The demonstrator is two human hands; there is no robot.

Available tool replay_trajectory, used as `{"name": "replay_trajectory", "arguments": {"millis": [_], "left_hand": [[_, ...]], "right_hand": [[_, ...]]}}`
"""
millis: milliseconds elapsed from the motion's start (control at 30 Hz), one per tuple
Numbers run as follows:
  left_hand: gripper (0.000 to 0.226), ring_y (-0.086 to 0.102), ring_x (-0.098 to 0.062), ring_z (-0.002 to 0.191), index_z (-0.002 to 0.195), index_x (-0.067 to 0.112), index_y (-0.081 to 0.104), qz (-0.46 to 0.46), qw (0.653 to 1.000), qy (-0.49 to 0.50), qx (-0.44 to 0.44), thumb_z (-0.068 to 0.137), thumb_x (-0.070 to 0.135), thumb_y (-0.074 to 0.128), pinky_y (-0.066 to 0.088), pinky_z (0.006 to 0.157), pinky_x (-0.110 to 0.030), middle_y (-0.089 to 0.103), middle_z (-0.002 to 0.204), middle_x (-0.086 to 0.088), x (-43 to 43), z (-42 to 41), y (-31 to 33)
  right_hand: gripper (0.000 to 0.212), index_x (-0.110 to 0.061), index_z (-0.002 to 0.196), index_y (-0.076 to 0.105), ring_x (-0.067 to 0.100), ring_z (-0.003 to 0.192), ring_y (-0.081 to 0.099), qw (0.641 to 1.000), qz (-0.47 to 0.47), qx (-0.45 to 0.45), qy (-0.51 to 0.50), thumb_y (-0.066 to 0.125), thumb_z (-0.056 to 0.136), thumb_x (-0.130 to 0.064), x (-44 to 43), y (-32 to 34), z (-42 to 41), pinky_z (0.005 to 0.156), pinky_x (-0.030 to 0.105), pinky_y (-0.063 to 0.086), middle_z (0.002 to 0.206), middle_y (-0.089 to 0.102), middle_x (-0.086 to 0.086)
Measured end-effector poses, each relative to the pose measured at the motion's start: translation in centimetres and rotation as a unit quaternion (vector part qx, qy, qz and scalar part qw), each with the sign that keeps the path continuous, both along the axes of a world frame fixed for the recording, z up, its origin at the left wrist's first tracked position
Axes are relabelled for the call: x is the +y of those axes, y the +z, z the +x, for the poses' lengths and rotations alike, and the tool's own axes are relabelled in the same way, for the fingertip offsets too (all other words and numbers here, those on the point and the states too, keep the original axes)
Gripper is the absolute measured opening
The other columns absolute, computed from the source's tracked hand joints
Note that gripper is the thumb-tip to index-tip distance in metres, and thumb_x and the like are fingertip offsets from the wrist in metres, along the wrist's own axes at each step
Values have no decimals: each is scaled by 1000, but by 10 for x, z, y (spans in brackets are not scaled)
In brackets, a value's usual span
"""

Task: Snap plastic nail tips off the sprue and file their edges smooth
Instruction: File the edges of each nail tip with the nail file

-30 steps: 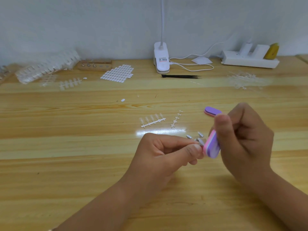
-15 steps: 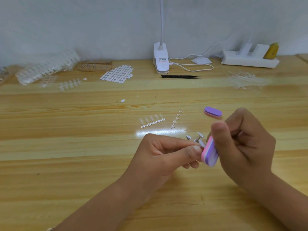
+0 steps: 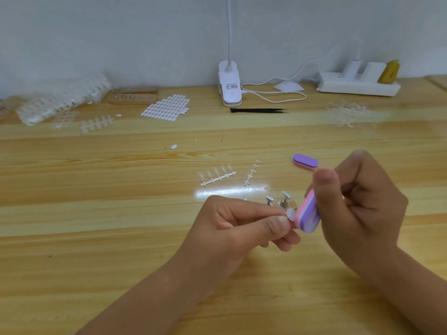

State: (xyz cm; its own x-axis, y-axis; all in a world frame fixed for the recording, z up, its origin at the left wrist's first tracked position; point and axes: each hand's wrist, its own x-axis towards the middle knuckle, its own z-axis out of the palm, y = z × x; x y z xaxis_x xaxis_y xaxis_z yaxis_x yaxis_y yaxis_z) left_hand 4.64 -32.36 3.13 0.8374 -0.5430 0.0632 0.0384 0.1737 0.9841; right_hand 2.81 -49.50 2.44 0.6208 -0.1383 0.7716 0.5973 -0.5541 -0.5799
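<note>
Pinching nail tip [image 3: 291,213], left hand [image 3: 238,234]; right hand [image 3: 362,209] clamps file [image 3: 308,213] (touching tip).

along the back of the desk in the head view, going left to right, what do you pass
pile of clear nail tip sprues → wooden block → sheet of white oval stickers → white clip lamp base → black tweezers → white power strip

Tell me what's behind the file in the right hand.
Past the file, two small metal stands sit on the table; the right hand hides anything farther right.
</note>
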Motion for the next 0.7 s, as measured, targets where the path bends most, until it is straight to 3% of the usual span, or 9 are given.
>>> {"name": "replay_trajectory", "arguments": {"millis": [133,233,333,467,600,700], "left_hand": [[12,62,-8,57,85,6,78,-2,1000,-5,7,79,7,67,45,59,-17,71,64,-1,0,-1,1],[12,66,-13,63,84,4,78,10,1000,-10,-1,80,10,68,46,60,-19,74,70,-8,1,0,0],[11,64,-10,60,82,9,79,14,1000,-8,-3,78,9,69,46,59,-19,73,71,-13,0,-1,0],[12,66,-14,62,82,5,78,21,1000,-18,-2,80,9,68,46,61,-19,74,71,-8,2,0,0],[11,63,-9,59,78,12,79,16,999,-32,-4,80,10,69,46,61,-19,71,65,-1,3,0,3],[16,66,-16,61,79,8,77,7,999,-37,5,85,10,62,48,63,-23,73,69,-7,5,2,5]], "right_hand": [[35,-16,75,41,-2,62,51,998,-49,-36,24,42,107,-32,5,0,-2,68,-4,35,81,58,0],[36,-15,75,42,3,62,54,998,-46,-39,-1,42,106,-32,2,3,0,74,-2,37,81,58,-1],[34,-16,76,43,-1,66,52,997,-65,-46,23,42,107,-30,2,0,-1,68,-4,35,80,56,-2],[33,-18,78,43,3,64,53,996,-71,-56,-4,42,107,-32,2,4,0,77,-4,36,82,56,-1],[33,-18,77,44,-3,67,51,993,-99,-54,27,43,107,-30,4,2,-6,72,-4,35,83,58,-7],[36,-13,72,47,-3,60,53,997,-27,-13,-78,47,104,-29,-9,7,3,73,-3,37,81,64,-4]]}}
